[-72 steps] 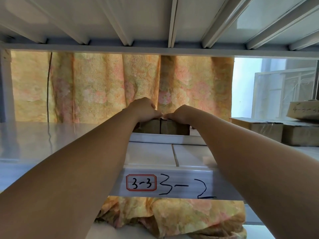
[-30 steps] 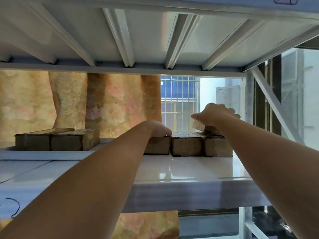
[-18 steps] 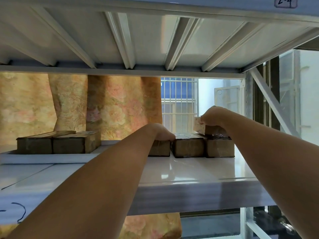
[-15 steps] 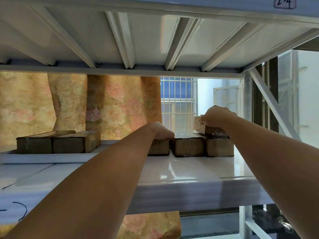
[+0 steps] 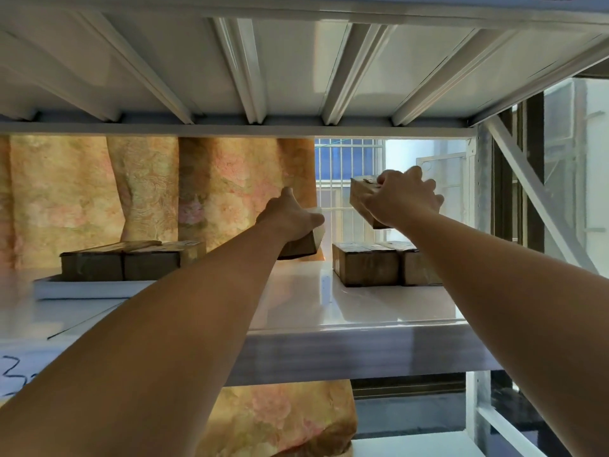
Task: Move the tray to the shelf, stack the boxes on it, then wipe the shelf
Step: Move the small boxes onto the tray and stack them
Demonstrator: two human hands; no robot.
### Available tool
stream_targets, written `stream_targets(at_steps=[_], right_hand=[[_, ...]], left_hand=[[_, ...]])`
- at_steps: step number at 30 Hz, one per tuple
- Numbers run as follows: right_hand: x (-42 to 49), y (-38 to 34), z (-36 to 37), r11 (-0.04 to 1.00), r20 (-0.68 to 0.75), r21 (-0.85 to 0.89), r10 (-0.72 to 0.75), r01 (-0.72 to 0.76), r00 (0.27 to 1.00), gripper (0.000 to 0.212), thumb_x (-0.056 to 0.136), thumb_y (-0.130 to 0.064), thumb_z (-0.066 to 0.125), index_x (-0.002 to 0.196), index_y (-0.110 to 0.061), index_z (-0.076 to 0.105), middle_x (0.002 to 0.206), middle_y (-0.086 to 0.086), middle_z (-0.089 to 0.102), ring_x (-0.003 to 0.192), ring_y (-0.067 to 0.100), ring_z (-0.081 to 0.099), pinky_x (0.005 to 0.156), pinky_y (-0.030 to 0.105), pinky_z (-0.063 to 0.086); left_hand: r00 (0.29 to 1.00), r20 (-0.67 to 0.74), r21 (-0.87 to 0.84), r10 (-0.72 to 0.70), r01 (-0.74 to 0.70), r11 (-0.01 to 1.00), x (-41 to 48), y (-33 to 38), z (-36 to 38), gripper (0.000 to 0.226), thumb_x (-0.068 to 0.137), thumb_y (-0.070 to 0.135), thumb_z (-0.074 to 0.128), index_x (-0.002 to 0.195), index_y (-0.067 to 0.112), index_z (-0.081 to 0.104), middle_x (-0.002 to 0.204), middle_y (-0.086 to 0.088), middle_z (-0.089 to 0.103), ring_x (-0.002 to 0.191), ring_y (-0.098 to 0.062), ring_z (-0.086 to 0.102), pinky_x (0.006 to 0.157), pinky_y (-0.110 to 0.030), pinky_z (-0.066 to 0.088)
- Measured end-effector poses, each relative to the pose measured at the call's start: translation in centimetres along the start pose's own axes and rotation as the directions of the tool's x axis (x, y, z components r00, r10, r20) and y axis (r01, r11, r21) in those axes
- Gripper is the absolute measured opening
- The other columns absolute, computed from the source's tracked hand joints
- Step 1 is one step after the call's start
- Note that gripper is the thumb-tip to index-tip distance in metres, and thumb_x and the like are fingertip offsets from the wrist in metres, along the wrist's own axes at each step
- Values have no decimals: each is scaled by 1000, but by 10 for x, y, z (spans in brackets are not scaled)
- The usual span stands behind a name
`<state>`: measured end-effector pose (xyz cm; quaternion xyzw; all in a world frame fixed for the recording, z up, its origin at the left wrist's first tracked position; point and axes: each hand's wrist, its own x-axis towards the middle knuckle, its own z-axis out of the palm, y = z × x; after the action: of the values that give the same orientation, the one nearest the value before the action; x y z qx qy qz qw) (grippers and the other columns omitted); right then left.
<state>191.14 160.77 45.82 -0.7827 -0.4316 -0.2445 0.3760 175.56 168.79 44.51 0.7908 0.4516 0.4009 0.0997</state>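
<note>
Both arms reach over the white shelf [image 5: 346, 308]. My left hand [image 5: 290, 216] grips a brown cardboard box [image 5: 304, 244], lifted off the shelf surface. My right hand [image 5: 400, 201] holds another brown box [image 5: 361, 196] higher up, above two boxes [image 5: 365, 267] that stand side by side on the shelf at the right. On the left, a white tray [image 5: 82, 288] carries two more brown boxes [image 5: 122, 263] set next to each other.
The upper shelf's ribbed underside [image 5: 263, 67] hangs low over the hands. A yellow floral curtain [image 5: 148, 196] backs the shelf. A barred window [image 5: 349, 186] and a diagonal steel brace [image 5: 534, 196] stand at the right. Handwritten marks [image 5: 14, 374] show on the shelf's front edge.
Both hands have lifted their boxes off the row on the shelf. The right box rose well above the remaining two; the left box came up and slightly left.
</note>
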Motion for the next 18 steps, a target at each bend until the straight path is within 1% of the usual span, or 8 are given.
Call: stream_targets(at_steps=[3,5,7,9,11,13,15,18], right_hand=[[-4,-13,2,1000,11,22,-19,19,1000,55,84,-57,51,126,-22,52,133,10,41,124,35,40,99,47,34],[-8,-22,4,999,28,41,-36,35,999,60,82,-62,50,127,-22,52,135,11,39,126,35,39,101,48,35],[-11,-30,8,997,48,62,-56,53,997,63,81,-64,49,127,-22,52,138,11,38,127,35,39,102,49,35],[-15,-40,13,995,84,75,-78,72,993,61,81,-62,50,127,-22,52,137,10,37,125,35,39,100,47,36],[-19,-52,19,990,124,106,-109,96,986,60,80,-61,52,126,-23,52,137,10,36,125,36,40,99,47,37],[-25,-64,24,981,139,139,-151,132,979,60,79,-61,52,126,-23,53,137,10,38,124,37,41,98,48,39],[-33,-78,30,973,137,153,-191,170,972,57,81,-58,52,125,-23,54,134,10,41,121,36,43,96,47,40],[-44,-100,37,970,164,159,-208,182,964,54,81,-55,52,123,-21,54,131,11,42,118,36,45,93,46,41]], left_hand=[[998,-41,-70,-37,34,997,2,-5,-7,82,81,45,60,147,21,19,139,-11,43,116,-30,51,90,-38,50],[994,-92,-92,-53,44,995,2,-8,-13,78,82,44,59,146,20,22,137,-11,44,115,-30,51,83,-34,48],[988,-146,-78,-58,46,996,2,-11,-19,75,82,44,59,145,20,25,137,-11,43,115,-29,50,76,-31,42],[981,-184,-12,-58,56,998,0,-16,-27,74,82,46,59,144,20,28,138,-10,42,116,-29,50,75,-31,40],[976,-209,80,-58,76,994,-1,-23,-36,72,80,51,59,140,19,34,134,-9,45,114,-28,51,75,-32,42],[972,-229,159,-47,85,984,-2,-33,-46,67,78,57,58,131,18,45,123,-8,52,105,-27,55,73,-33,44],[966,-257,239,-23,87,967,-3,-43,-59,60,76,59,56,119,17,54,110,-7,58,93,-25,58,66,-32,42],[959,-283,333,22,77,940,-4,-61,-80,51,77,55,56,110,15,61,104,-6,62,88,-25,58,68,-32,45]])
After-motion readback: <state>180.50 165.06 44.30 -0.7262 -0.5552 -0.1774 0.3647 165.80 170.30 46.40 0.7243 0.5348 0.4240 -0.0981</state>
